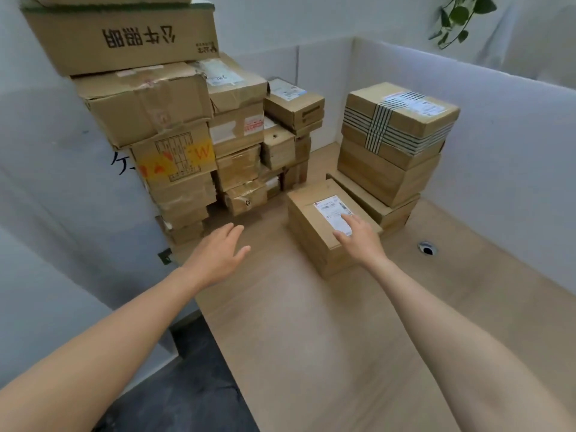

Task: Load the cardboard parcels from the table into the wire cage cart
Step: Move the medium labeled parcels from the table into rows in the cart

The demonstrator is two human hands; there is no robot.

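Wooden worktop (311, 338) stacked with cardboard parcels (174, 120), right grip (358, 236) laid flat on labelled parcel (311, 235), left grip (218, 247) spread open, empty.

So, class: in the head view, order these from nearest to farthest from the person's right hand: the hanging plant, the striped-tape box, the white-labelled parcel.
1. White-labelled parcel: front, under the fingers of the right hand.
2. Striped-tape box: behind it, higher up, to the right.
3. Hanging plant: top right corner, far back.
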